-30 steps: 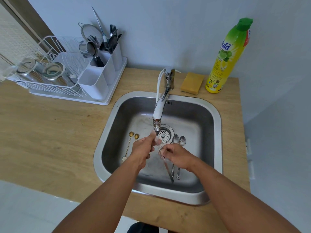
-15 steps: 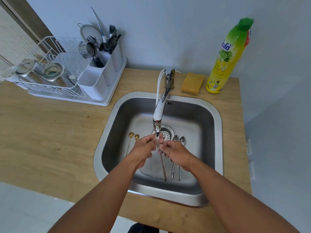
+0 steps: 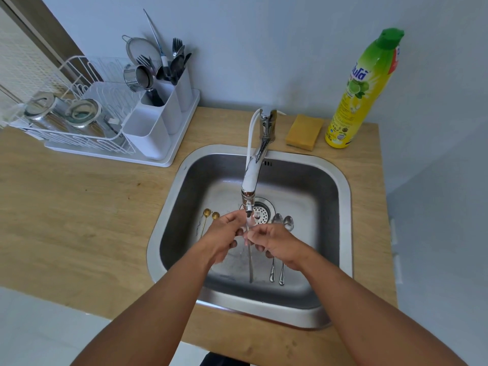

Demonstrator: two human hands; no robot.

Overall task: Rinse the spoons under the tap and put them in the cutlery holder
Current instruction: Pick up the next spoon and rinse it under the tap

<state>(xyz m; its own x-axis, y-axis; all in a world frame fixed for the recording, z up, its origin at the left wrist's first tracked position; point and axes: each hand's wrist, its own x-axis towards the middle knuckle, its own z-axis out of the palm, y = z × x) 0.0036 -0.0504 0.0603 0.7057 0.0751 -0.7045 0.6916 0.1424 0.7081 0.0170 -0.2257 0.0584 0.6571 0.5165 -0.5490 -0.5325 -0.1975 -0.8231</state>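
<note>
Both my hands meet under the tap spout (image 3: 248,204), where water runs. My left hand (image 3: 224,236) and my right hand (image 3: 274,241) pinch the bowl end of a silver spoon (image 3: 250,262), whose handle hangs down toward me. Two more silver spoons (image 3: 281,225) lie side by side on the sink (image 3: 343,207) floor, right of the drain. Two small gold spoons (image 3: 208,213) lie on the left of the sink floor, partly hidden by my left hand. The white cutlery holder (image 3: 158,122) stands at the back left, with forks and spoons in its rear compartment.
A white dish rack (image 3: 79,122) with glass jars sits left of the cutlery holder on a white tray. A yellow sponge (image 3: 303,132) and a green-capped dish soap bottle (image 3: 361,96) stand behind the sink on the right. The wooden counter (image 3: 79,220) surrounds the sink.
The held spoon's handle has swung from slanting right to pointing nearly straight down toward me. My hands have closed in together under the running water.
</note>
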